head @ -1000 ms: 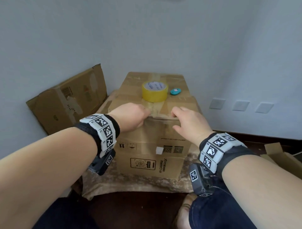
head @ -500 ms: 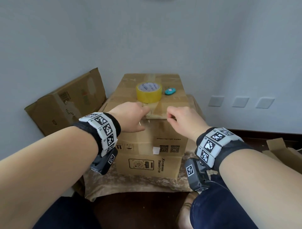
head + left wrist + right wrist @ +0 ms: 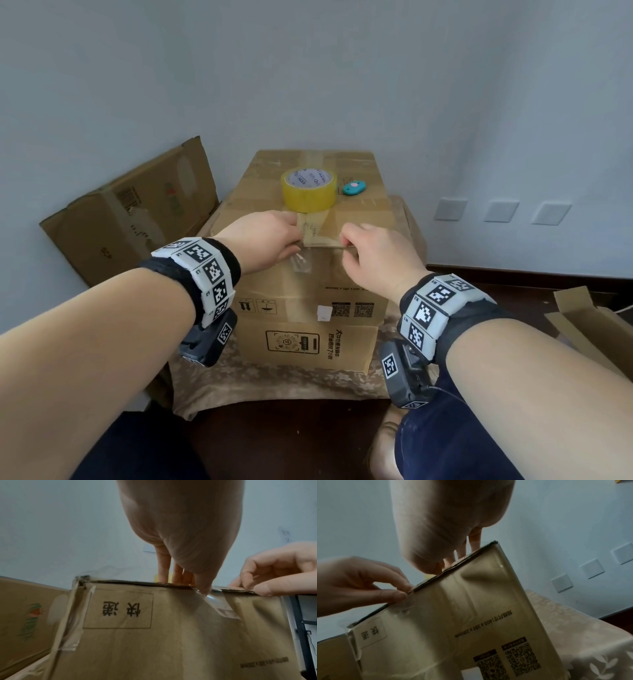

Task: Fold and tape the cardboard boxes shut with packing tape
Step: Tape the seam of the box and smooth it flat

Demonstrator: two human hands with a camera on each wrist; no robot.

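Soft, even daylight in the head view; wrist views dimmer, slightly blurred, perhaps backlit, edges bowed.

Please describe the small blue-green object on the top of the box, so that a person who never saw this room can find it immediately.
Look at the tall cardboard box standing in the middle against the pale wall. On its top, behind both hands, sits a yellow tape roll. The small teal object lies just right of that roll, flat and oval, with a pink spot; it is the only blue-green thing there.

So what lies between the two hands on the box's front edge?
In the head view, between the left hand and the right hand, a clear tape strip crosses the box edge.
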